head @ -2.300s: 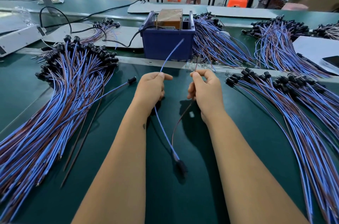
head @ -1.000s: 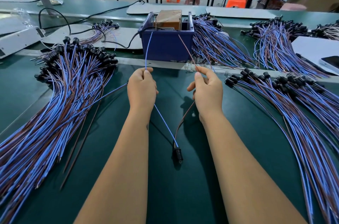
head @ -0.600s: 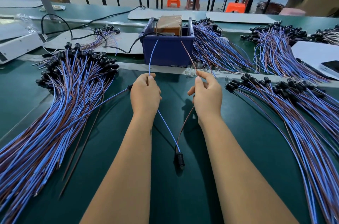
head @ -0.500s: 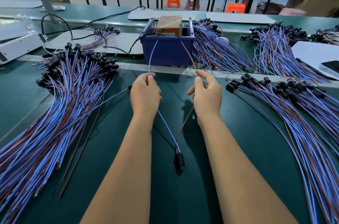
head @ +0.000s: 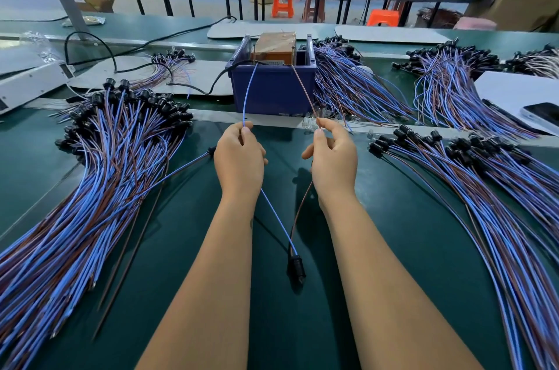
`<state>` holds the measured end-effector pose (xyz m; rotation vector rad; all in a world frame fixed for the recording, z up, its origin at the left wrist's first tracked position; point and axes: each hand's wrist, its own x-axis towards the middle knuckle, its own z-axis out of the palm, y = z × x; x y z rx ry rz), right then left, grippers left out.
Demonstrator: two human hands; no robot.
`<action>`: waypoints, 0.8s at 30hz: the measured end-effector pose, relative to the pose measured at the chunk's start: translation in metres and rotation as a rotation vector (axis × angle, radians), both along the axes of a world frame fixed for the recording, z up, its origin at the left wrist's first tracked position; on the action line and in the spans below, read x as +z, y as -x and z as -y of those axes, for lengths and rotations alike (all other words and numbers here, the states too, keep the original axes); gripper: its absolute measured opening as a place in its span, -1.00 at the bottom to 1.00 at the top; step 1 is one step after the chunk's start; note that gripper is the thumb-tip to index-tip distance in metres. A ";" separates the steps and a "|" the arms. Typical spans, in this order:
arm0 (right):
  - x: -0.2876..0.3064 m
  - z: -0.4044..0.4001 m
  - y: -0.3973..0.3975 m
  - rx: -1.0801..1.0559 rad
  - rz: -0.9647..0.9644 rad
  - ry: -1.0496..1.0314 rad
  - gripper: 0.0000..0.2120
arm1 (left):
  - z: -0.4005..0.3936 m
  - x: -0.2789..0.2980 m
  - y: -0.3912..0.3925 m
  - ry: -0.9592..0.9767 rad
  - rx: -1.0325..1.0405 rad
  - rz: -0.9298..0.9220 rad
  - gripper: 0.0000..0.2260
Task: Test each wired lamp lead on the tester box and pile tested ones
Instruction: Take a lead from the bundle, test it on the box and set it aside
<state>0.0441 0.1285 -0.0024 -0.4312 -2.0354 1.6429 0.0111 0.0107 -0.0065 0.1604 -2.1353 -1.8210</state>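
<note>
My left hand (head: 239, 157) pinches the blue wire (head: 248, 94) of one lamp lead. My right hand (head: 332, 157) pinches that lead's brown wire (head: 302, 91). Both wires run up and forward to the top edge of the blue tester box (head: 272, 91), which holds a tan block. The lead's black lamp socket (head: 295, 268) lies on the green table between my forearms. Whether the wire tips touch contacts in the box cannot be told.
A big pile of leads (head: 90, 188) fans out on my left, another pile (head: 490, 188) on my right. More bundles (head: 357, 88) lie behind and right of the box. A phone (head: 541, 115) rests on white paper at far right. A black cable (head: 193, 88) runs to the box.
Both wire ends have been raised from near my hands up to the top of the tester box. The socket slid a little toward me. My hands keep their grip.
</note>
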 end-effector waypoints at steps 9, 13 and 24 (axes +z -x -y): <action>0.000 0.001 0.002 -0.004 0.025 -0.031 -0.77 | -0.001 -0.001 0.004 -0.023 0.007 0.022 -0.75; -0.001 0.001 0.001 -0.003 0.026 -0.040 -0.78 | -0.002 0.000 0.005 -0.040 0.020 0.027 -0.74; -0.004 0.001 0.004 -0.017 0.018 -0.013 -0.79 | -0.003 0.000 0.008 -0.070 0.018 0.057 -0.72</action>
